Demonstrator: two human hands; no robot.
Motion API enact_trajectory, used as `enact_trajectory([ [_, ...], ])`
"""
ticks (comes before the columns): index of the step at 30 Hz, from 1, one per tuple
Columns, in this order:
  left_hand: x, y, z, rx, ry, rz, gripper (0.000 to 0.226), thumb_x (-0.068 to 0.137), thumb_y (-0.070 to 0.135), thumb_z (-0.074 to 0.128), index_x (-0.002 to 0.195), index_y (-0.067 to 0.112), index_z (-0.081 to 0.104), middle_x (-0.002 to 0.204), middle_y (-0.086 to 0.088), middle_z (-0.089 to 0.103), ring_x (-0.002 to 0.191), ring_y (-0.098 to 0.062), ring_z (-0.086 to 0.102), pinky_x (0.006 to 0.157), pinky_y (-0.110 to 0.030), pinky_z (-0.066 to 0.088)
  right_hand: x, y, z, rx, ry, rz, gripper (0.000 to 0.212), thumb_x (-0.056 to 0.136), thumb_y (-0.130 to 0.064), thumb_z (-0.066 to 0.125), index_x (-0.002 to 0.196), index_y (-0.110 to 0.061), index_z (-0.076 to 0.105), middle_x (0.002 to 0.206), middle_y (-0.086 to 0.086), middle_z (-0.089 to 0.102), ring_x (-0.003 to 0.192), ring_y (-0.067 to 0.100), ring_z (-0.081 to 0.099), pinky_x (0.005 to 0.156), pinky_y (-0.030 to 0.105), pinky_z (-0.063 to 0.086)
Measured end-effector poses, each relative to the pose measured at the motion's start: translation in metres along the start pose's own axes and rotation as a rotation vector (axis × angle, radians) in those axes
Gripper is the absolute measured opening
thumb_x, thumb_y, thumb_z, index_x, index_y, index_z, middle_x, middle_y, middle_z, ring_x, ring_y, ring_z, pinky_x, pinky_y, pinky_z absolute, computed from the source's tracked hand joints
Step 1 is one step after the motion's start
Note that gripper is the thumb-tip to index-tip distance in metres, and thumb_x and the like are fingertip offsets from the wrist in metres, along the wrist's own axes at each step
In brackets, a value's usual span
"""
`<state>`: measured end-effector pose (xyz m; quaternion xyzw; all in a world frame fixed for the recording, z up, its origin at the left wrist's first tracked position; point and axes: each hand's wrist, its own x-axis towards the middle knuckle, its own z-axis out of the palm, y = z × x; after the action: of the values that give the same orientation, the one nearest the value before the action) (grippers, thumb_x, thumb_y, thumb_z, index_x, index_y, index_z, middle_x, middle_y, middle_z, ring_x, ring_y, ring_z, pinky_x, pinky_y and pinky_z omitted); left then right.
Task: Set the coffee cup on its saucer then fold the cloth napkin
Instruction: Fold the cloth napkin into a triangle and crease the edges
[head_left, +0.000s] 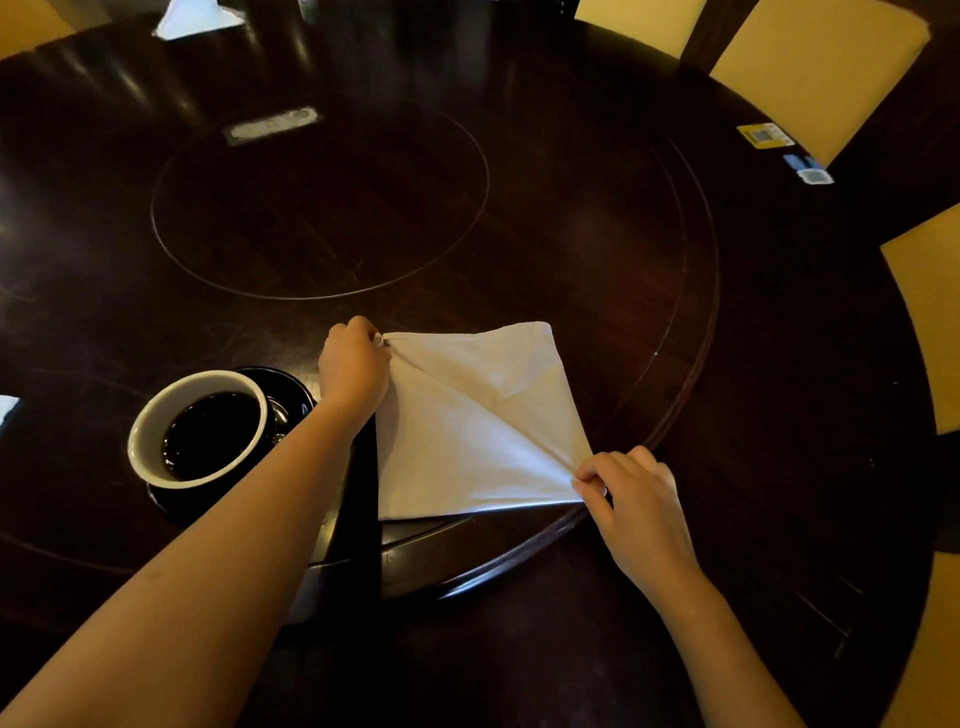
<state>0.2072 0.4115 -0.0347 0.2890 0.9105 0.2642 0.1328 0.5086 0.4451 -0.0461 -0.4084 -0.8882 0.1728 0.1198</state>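
Note:
A white cloth napkin (470, 426) lies as a square on the dark round table near its front edge. My left hand (353, 366) pinches the napkin's far left corner. My right hand (631, 491) pinches its near right corner, and a taut crease runs between the two corners. To the left stands a white-rimmed coffee cup (197, 428) with dark coffee, sitting on a black saucer (288, 387). My left forearm passes just right of the cup.
The dark wooden table (571, 234) has an inlaid centre ring. A small plaque (272, 123) lies at the back, a white folded napkin (195, 21) beyond it. Yellow chair cushions (815, 67) stand along the right. Stickers (766, 135) sit on the far right rim.

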Motion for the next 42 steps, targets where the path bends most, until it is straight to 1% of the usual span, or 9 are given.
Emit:
enact_trajectory([
  [7,-0.014,0.003,-0.006,0.051,0.095,0.002,0.035,0.094,0.023,0.049,0.126,0.008,0.048,0.13,-0.018,0.043,0.106,-0.031,0.045,0.085,-0.039,0.04,0.007,0.001,-0.002,-0.002,-0.075,0.001,0.003,0.087,-0.024,0.061,0.084,-0.023,0.06,0.075,-0.013,0.052,0.081,0.013,0.045,0.082,0.03,0.028],
  [10,-0.043,0.021,0.004,0.149,0.22,0.281,0.039,0.087,0.01,0.055,0.126,0.008,0.052,0.129,-0.019,0.049,0.118,-0.038,0.043,0.094,-0.046,0.036,0.019,-0.001,-0.006,0.255,0.032,0.067,0.01,0.091,-0.02,0.053,0.097,-0.02,0.061,0.089,-0.012,0.055,0.091,0.01,0.047,0.081,0.025,0.034],
  [13,-0.071,0.024,0.03,0.231,0.068,0.574,0.043,0.082,-0.003,0.054,0.123,0.01,0.056,0.131,-0.015,0.054,0.125,-0.034,0.045,0.107,-0.046,0.029,0.047,-0.006,-0.007,0.304,0.116,0.081,0.03,0.095,-0.021,0.037,0.109,-0.017,0.062,0.104,-0.005,0.061,0.1,0.01,0.046,0.084,0.023,0.035],
  [21,-0.039,-0.005,0.018,0.309,0.013,0.543,0.018,0.082,0.003,0.058,0.096,0.008,0.068,0.102,-0.012,0.068,0.103,-0.036,0.057,0.099,-0.053,0.037,0.127,-0.013,0.008,0.291,0.005,0.245,0.029,0.091,-0.019,0.053,0.119,-0.011,0.055,0.102,0.003,0.055,0.105,0.028,0.053,0.084,0.042,0.049],
  [26,-0.034,-0.002,0.012,0.51,0.019,0.503,0.02,0.089,0.013,0.048,0.1,0.011,0.065,0.105,-0.008,0.064,0.108,-0.03,0.051,0.108,-0.044,0.025,0.138,-0.02,0.015,0.195,0.022,0.213,0.024,0.092,-0.013,0.049,0.116,-0.012,0.055,0.114,0.008,0.056,0.113,0.026,0.048,0.091,0.044,0.046],
  [29,-0.044,0.006,0.021,0.52,0.07,0.536,0.021,0.087,0.014,0.053,0.103,0.009,0.065,0.108,-0.012,0.067,0.111,-0.033,0.055,0.109,-0.051,0.028,0.13,-0.023,0.014,0.061,0.071,0.062,0.036,0.094,-0.022,0.042,0.128,-0.01,0.048,0.129,0.01,0.051,0.123,0.028,0.042,0.102,0.043,0.039],
  [33,-0.064,-0.001,0.046,0.5,-0.04,0.633,0.049,0.092,0.036,0.031,0.129,0.013,0.054,0.137,-0.011,0.053,0.13,-0.031,0.044,0.11,-0.052,0.025,0.109,-0.042,0.033,-0.108,-0.27,-0.355,0.065,0.093,-0.045,0.012,0.147,-0.009,0.015,0.157,0.009,0.016,0.146,0.022,0.01,0.118,0.036,0.006],
  [36,-0.069,-0.011,0.052,0.485,-0.027,0.603,0.056,0.095,0.045,0.021,0.137,0.016,0.045,0.144,-0.009,0.044,0.136,-0.03,0.036,0.112,-0.046,0.011,0.111,-0.033,0.048,-0.217,-0.313,-0.328,0.076,0.087,-0.061,0.003,0.148,-0.015,-0.003,0.159,0.002,-0.007,0.145,0.015,-0.011,0.118,0.036,-0.008],
  [42,-0.068,-0.013,0.052,0.45,-0.024,0.572,0.053,0.092,0.044,0.029,0.139,0.022,0.041,0.148,-0.004,0.039,0.139,-0.027,0.03,0.112,-0.044,0.004,0.126,-0.017,0.042,-0.361,-0.231,-0.242,0.075,0.084,-0.057,-0.009,0.148,-0.019,-0.005,0.159,-0.001,-0.004,0.146,0.015,-0.006,0.118,0.042,-0.006],
])
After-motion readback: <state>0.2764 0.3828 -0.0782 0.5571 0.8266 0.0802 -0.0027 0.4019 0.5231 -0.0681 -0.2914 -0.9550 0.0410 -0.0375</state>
